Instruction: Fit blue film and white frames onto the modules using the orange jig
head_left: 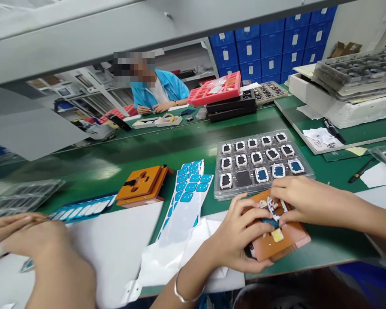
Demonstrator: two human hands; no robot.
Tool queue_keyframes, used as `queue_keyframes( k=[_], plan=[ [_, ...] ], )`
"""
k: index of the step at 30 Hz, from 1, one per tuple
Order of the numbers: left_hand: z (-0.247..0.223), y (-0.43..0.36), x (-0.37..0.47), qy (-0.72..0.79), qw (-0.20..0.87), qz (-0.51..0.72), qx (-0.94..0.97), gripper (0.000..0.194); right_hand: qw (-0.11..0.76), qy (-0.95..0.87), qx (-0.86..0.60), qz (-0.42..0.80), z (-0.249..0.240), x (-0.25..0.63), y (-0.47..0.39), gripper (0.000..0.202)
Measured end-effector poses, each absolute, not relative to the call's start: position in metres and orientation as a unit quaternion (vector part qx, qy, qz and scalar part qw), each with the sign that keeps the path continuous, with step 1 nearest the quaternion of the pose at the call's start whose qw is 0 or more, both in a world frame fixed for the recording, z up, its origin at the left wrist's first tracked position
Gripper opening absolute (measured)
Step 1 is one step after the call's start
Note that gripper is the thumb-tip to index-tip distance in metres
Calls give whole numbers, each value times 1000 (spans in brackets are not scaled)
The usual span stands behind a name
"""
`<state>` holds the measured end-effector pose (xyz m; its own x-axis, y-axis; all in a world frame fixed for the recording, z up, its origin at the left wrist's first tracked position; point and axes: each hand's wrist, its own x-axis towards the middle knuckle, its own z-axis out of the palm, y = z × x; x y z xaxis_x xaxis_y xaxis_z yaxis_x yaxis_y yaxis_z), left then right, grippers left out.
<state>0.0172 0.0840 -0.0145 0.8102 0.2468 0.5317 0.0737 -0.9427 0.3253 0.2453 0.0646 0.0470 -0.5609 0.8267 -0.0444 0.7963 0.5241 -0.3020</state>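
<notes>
An orange jig (291, 242) lies at the near edge of the green bench. My left hand (236, 236), with a bracelet on the wrist, grips its left side, thumb on top. My right hand (297, 201) comes in from the right, and its fingertips pinch a small white frame part (272, 206) on the jig's top. A blue piece (270, 223) and a small yellow tab (277, 235) show just under that part. Right behind the jig sits a clear tray (305, 174) of several similar white-framed parts, some with blue faces.
A sheet of blue stickers (189, 184) and a second orange jig (143, 184) lie to the left, beside white paper (125, 244). A co-worker's blurred hands (25, 240) work at the far left. Across the bench sits a person in a blue coat (161, 92). Red and black trays (225, 96) stand behind.
</notes>
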Motion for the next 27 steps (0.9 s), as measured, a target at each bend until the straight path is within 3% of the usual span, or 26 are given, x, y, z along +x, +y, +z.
queue_keyframes(
  k=[5,10,18,23,27],
  plan=[
    [-14,93,10,78,205,298,929,44,183,-853,-445,204,29,266,60,37],
    [-19,108,7,79,263,287,918,45,255,-854,-410,191,12,274,53,26],
    [-20,100,15,181,262,275,907,84,265,-829,-468,154,12,268,42,29],
    [-23,92,20,263,260,328,869,57,312,-821,-458,135,6,256,39,30],
    [-27,90,22,282,223,337,870,54,360,-826,-408,148,-3,249,43,32]
  ],
)
